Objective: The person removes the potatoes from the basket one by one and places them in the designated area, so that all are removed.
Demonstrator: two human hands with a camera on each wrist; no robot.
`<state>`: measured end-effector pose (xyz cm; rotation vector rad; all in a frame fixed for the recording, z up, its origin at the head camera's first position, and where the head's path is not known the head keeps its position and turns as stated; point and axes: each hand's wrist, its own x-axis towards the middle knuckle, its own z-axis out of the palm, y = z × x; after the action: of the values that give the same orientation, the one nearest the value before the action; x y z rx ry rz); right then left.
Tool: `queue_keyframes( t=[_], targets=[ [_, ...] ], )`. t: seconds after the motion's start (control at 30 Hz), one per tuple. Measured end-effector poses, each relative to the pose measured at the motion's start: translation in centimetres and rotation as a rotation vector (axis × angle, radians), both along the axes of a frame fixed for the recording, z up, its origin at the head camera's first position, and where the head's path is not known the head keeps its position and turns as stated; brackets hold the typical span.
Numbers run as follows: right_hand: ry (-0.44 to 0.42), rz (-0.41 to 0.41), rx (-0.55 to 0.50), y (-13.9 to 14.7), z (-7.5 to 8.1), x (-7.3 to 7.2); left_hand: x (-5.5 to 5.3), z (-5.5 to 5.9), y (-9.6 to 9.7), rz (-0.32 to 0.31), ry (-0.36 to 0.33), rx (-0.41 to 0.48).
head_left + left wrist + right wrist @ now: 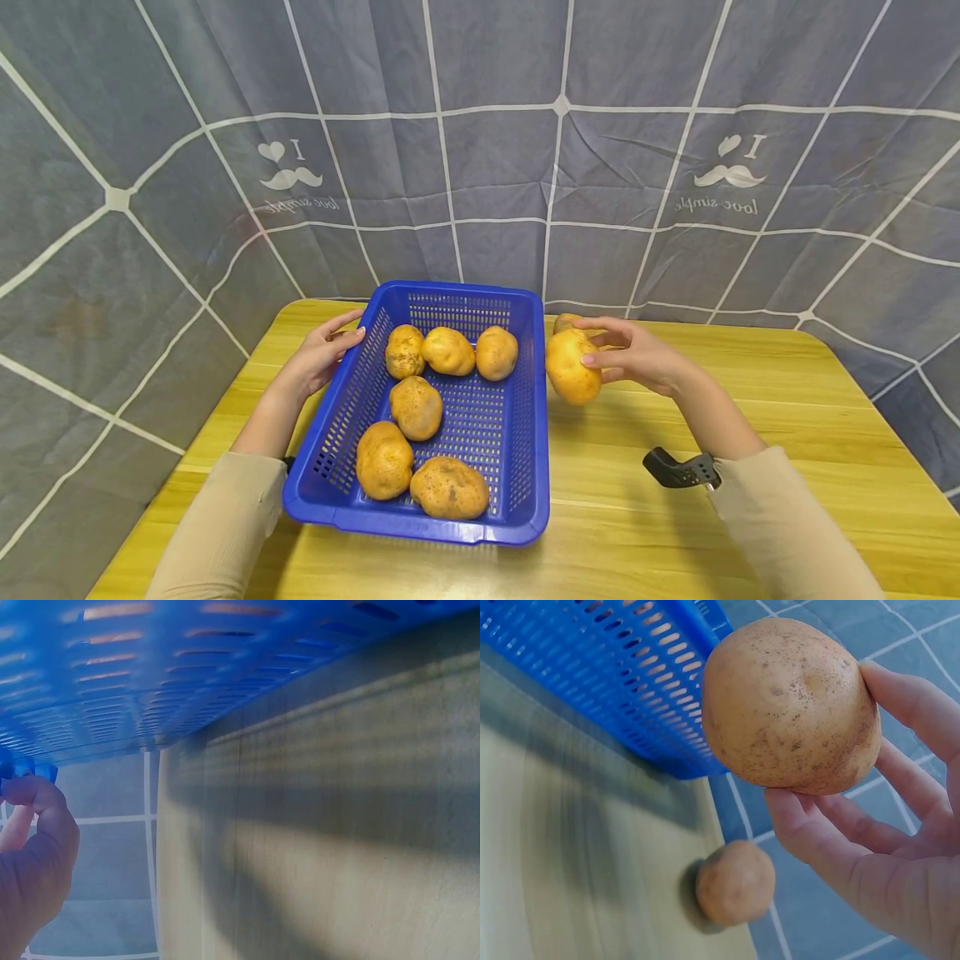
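Note:
A blue plastic basket [517,521] with slotted walls stands on the table, several potatoes [448,488] lying inside it. At its left rim is my left hand [321,357], fingers and thumb gripping the edge; in the left wrist view that hand [41,851] shows only partly, below the basket wall [187,667]. My right hand [641,357] holds a potato [573,367] just outside the basket's right wall. The right wrist view shows this potato [791,709] pinched between thumb and fingers, raised off the table. Another potato [736,883] sits on the table beyond, mostly hidden in the head view.
The wooden table [720,400] extends to the right of the basket. Behind it and along the left side hangs a grey cloth [495,167] with white grid lines and printed words. A black strap piece [678,469] juts from the right wrist.

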<state>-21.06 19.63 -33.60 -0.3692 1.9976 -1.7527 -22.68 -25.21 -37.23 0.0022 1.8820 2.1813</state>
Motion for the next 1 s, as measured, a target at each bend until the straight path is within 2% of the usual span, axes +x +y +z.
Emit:
queue_keyframes(
  t=[0.57, 1.0],
  targets=[
    [-0.023, -0.057, 0.044, 3.3, -1.7, 0.9, 0.0, 0.1, 0.0, 0.003, -0.026, 0.049],
    [-0.025, -0.106, 0.068, 5.3, -3.4, 0.9, 0.1, 0.3, 0.1, 0.013, -0.039, 0.048]
  ],
)
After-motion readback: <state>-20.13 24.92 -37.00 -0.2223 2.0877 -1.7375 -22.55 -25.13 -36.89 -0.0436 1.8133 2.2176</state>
